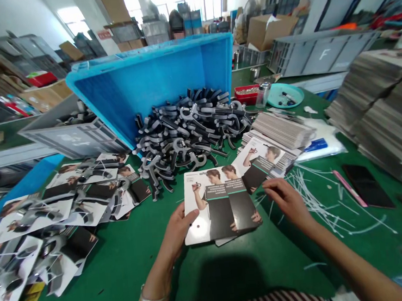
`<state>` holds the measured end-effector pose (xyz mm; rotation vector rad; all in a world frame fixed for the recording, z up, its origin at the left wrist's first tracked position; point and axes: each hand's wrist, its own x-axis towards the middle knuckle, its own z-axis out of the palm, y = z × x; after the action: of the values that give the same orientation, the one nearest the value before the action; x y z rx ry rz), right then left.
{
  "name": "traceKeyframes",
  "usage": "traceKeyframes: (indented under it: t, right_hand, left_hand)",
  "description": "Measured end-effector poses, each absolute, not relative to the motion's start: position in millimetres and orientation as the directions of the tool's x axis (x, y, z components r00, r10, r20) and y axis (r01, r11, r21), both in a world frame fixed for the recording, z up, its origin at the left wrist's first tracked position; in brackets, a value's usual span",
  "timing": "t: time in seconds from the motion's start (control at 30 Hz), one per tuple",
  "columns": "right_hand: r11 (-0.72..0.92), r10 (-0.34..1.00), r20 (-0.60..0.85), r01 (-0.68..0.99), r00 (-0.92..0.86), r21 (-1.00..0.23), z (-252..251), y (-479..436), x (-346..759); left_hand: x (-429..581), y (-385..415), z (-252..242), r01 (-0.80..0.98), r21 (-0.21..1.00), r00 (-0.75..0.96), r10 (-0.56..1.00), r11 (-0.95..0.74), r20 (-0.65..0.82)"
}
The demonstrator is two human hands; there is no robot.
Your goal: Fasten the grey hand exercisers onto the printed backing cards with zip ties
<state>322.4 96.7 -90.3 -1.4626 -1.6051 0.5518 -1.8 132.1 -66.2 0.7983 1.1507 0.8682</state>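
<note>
My left hand [177,233] grips the left edge of a small stack of printed packaging cards [219,204], held just above the green table [126,263]. My right hand [285,199] sits at the stack's right side, fingers curled, fingertips touching the top card's right edge. Beyond the cards lies a heap of grey and black hand grippers [185,133], spilled from a tipped blue crate [153,80]. More cards are fanned in a pile [273,142] just past my right hand.
Finished carded grippers [53,213] cover the table's left. White zip ties [319,197], a pink pen [348,187] and a black phone [365,185] lie on the right. Tall card stacks [381,104] stand far right. A grey bin [70,130] sits behind left.
</note>
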Motion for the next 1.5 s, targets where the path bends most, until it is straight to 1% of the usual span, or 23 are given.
traceKeyframes:
  t: [0.07, 0.13, 0.27, 0.37, 0.43, 0.5, 0.6, 0.73, 0.83, 0.9, 1.0, 1.07, 1.1, 1.13, 1.17, 1.23, 1.27, 1.3, 1.37, 1.43, 1.5]
  right_hand:
    - [0.242, 0.970, 0.174, 0.695, -0.169, -0.677, -105, 83, 358]
    - [0.288, 0.952, 0.078, 0.781, -0.296, -0.554, -111, 77, 377]
    - [0.362, 0.922, -0.028, 0.886, -0.386, -0.290, -105, 89, 376]
    - [0.471, 0.874, -0.070, 0.873, -0.481, -0.125, -101, 104, 371]
    - [0.539, 0.837, -0.068, 0.840, -0.542, -0.065, -103, 110, 372]
    - [0.568, 0.819, -0.053, 0.821, -0.571, -0.053, -106, 113, 373]
    - [0.536, 0.842, -0.034, 0.842, -0.539, -0.060, -110, 112, 371]
    - [0.453, 0.888, -0.022, 0.881, -0.459, -0.137, -107, 107, 373]
    - [0.391, 0.916, 0.029, 0.877, -0.399, -0.280, -94, 107, 389]
    - [0.310, 0.947, 0.052, 0.858, -0.317, -0.409, -78, 112, 398]
    - [0.170, 0.977, 0.005, 0.774, -0.211, -0.610, -46, 129, 389]
    - [0.155, 0.976, 0.006, 0.683, -0.216, -0.714, -26, 142, 361]
    - [0.186, 0.970, 0.031, 0.654, -0.242, -0.733, -18, 148, 342]
    - [0.251, 0.957, 0.085, 0.649, -0.277, -0.718, -11, 154, 322]
    - [0.342, 0.931, 0.145, 0.663, -0.334, -0.666, -6, 159, 300]
    - [0.528, 0.846, 0.258, 0.672, -0.466, -0.519, -1, 168, 258]
    - [0.591, 0.806, 0.283, 0.673, -0.520, -0.445, -1, 172, 240]
    - [0.633, 0.774, 0.293, 0.675, -0.562, -0.379, -3, 175, 223]
    - [0.671, 0.742, 0.268, 0.685, -0.615, -0.285, -9, 179, 197]
    - [0.678, 0.735, 0.227, 0.696, -0.639, -0.236, -16, 180, 180]
    - [0.674, 0.739, 0.200, 0.707, -0.644, -0.215, -21, 179, 172]
  left_hand:
    - [0, 139, -70, -0.143, 0.871, 0.222, 0.873, 0.470, -0.434]
    - [5, 147, -74, -0.127, 0.871, 0.245, 0.866, 0.475, -0.437]
    - [7, 149, -78, -0.064, 0.884, 0.224, 0.870, 0.463, -0.439]
    - [-5, 130, -77, -0.055, 0.899, 0.211, 0.885, 0.435, -0.415]
    - [-14, 113, -76, -0.055, 0.891, 0.213, 0.877, 0.451, -0.431]
    - [-20, 99, -75, -0.095, 0.874, 0.183, 0.872, 0.476, -0.455]
    - [-22, 94, -76, -0.205, 0.869, 0.086, 0.893, 0.450, -0.442]
    - [-19, 106, -80, -0.248, 0.892, 0.035, 0.924, 0.377, -0.381]
    - [-17, 111, -80, -0.249, 0.924, -0.031, 0.952, 0.289, -0.306]
    - [-15, 113, -78, -0.264, 0.938, -0.053, 0.968, 0.223, -0.245]
    - [-13, 119, -74, -0.270, 0.946, 0.011, 0.983, 0.179, -0.183]
    - [-15, 127, -72, -0.256, 0.951, 0.048, 0.985, 0.172, -0.165]
    - [-18, 131, -72, -0.246, 0.954, 0.057, 0.985, 0.174, -0.165]
    - [-21, 135, -73, -0.237, 0.954, 0.069, 0.983, 0.182, -0.170]
    - [-24, 139, -73, -0.227, 0.954, 0.089, 0.979, 0.197, -0.181]
    - [-32, 144, -76, -0.209, 0.950, 0.144, 0.968, 0.231, -0.203]
    - [-35, 145, -78, -0.203, 0.948, 0.171, 0.962, 0.246, -0.213]
    - [-37, 146, -79, -0.200, 0.945, 0.191, 0.957, 0.257, -0.220]
    - [-39, 144, -82, -0.207, 0.940, 0.211, 0.950, 0.272, -0.228]
    - [-38, 142, -86, -0.232, 0.931, 0.205, 0.950, 0.282, -0.236]
    - [-37, 140, -91, -0.265, 0.924, 0.156, 0.958, 0.277, -0.243]
